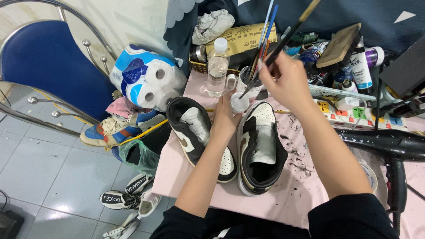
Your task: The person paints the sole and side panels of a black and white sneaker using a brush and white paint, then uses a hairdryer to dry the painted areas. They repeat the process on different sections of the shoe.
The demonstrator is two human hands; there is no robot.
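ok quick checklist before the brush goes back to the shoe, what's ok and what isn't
1. Brush grip: right hand holds the paintbrush near its middle, alongside other brushes. Ok.
2. Brush tip: it meets the small white jar. Whether it is loaded, cannot tell.
3. Jar hold: left hand steadies the jar. Ok.
4. Shoes: the left shoe and right shoe lie side by side on the pink table cover, openings up. Ok.
5. Work surface: black paint marks right of the right shoe; wet or dry, cannot tell.
6. Hair dryer: lies at the right edge, apart from the shoes. Ok.
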